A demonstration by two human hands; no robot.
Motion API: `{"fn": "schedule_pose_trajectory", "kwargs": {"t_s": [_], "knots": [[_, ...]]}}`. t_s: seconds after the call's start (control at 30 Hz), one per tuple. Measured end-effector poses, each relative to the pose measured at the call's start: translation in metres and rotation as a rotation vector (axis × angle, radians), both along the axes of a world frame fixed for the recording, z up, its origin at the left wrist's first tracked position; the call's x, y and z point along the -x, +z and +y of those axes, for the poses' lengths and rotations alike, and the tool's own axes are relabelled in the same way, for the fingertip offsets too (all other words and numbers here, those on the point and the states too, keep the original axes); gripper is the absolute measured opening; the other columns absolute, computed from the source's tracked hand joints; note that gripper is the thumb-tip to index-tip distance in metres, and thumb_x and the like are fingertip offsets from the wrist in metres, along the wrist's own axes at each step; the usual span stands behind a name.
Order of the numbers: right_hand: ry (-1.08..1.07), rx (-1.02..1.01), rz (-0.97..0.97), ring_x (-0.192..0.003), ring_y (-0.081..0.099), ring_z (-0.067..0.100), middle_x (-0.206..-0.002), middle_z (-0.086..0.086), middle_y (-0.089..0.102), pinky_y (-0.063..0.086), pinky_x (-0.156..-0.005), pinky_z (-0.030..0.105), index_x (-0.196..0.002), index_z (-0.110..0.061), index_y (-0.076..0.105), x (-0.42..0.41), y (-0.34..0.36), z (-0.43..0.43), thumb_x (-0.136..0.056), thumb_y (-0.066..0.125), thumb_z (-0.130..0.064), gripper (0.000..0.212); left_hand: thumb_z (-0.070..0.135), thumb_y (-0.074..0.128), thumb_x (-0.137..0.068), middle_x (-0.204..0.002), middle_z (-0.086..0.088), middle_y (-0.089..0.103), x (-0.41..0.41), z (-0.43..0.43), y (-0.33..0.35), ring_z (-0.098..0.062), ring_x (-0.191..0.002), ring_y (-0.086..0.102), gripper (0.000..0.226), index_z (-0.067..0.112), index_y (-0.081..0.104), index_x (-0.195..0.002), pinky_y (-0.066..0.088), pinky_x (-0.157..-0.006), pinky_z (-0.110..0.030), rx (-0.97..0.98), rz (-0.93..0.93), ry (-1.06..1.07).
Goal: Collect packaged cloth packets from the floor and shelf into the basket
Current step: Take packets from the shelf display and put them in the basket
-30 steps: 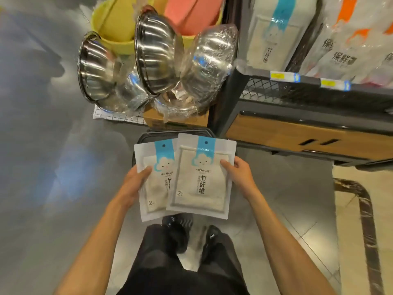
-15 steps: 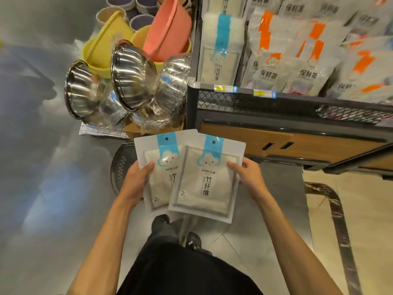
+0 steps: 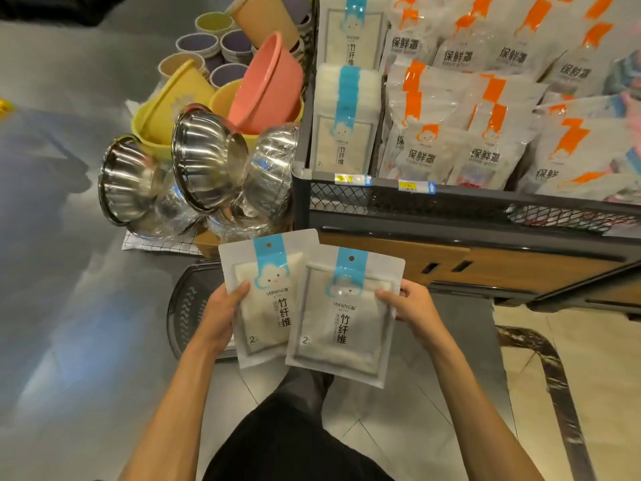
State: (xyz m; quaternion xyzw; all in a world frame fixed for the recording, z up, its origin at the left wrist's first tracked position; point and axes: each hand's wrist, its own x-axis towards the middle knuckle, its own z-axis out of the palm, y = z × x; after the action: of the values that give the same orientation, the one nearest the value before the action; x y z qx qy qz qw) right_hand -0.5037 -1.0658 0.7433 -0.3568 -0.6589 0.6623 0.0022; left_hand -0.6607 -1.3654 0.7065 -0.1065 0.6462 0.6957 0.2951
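Between left hand (image 3: 219, 317) and right hand (image 3: 413, 312), gripped packets (image 3: 341, 319) seemingly overlap.

Left white blue-striped flat packet (image 3: 267, 307): read "yunle", "竹纤维", "2".
Right white blue-striped flat packet (image 3: 343, 324): read the same.
White blue-striped shelf packet (image 3: 345, 140): showed "竹纤维", "2".
Clear orange-striped bags (image 3: 421, 154): read "保鲜罩".
Yellow shelf tags (image 3: 352, 178): were illegible.

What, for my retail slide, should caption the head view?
Left hand holds a white, blue-striped cloth packet, right hand a second packet, over a black plastic basket on the floor.
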Motion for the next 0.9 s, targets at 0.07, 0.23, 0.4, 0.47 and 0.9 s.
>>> {"fn": "schedule_pose_trajectory", "kwargs": {"t_s": [0.07, 0.23, 0.4, 0.47, 0.9], "knots": [[0.004, -0.01, 0.027, -0.089, 0.074, 0.011, -0.099, -0.004, 0.077, 0.057, -0.065, 0.02, -0.108, -0.016, 0.071, 0.013, 0.005, 0.014, -0.09, 0.07, -0.011, 0.018, 0.016, 0.055, -0.101, -0.113, -0.011, 0.074, 0.015, 0.007, -0.002, -0.027, -0.102, 0.072, 0.024, 0.01, 0.063, -0.123, 0.058, -0.084, -0.043, -0.003, 0.004, 0.028], [-0.022, -0.101, 0.048, -0.092, 0.074, 0.014, -0.098, -0.003, 0.078, 0.058, -0.078, 0.031, -0.107, -0.016, 0.073, 0.061, 0.018, 0.056, -0.089, 0.073, -0.014, 0.018, 0.013, 0.055, -0.101, -0.113, -0.012, 0.074, 0.062, 0.035, 0.002, -0.027, -0.103, 0.071, 0.022, 0.01, 0.064, -0.121, 0.058, -0.084, -0.039, -0.044, 0.005, 0.051], [0.044, -0.121, 0.044, -0.086, 0.074, 0.009, -0.097, 0.0, 0.077, 0.055, -0.07, 0.021, -0.103, -0.018, 0.073, 0.133, 0.044, 0.091, -0.09, 0.073, -0.017, 0.014, 0.014, 0.056, -0.1, -0.117, -0.014, 0.073, 0.118, 0.068, 0.013, -0.03, -0.108, 0.07, 0.029, 0.007, 0.061, -0.128, 0.056, -0.091, -0.046, -0.064, 0.035, 0.052], [0.075, -0.146, 0.041, -0.079, 0.073, 0.004, -0.092, -0.004, 0.077, 0.052, -0.062, 0.014, -0.101, -0.017, 0.073, 0.161, 0.053, 0.099, -0.09, 0.072, -0.016, 0.011, 0.014, 0.056, -0.1, -0.116, -0.016, 0.073, 0.14, 0.078, 0.013, -0.033, -0.106, 0.07, 0.03, 0.005, 0.061, -0.128, 0.055, -0.091, -0.048, -0.079, 0.041, 0.085], [0.044, -0.38, 0.099, -0.052, 0.063, 0.005, -0.07, 0.002, 0.069, 0.046, -0.046, 0.018, -0.083, -0.011, 0.071, 0.296, 0.099, 0.163, -0.089, 0.074, -0.02, 0.011, 0.012, 0.056, -0.1, -0.11, -0.013, 0.074, 0.244, 0.071, 0.018, -0.027, -0.099, 0.071, 0.017, 0.013, 0.066, -0.113, 0.055, -0.087, -0.047, -0.048, 0.068, 0.19]]}}
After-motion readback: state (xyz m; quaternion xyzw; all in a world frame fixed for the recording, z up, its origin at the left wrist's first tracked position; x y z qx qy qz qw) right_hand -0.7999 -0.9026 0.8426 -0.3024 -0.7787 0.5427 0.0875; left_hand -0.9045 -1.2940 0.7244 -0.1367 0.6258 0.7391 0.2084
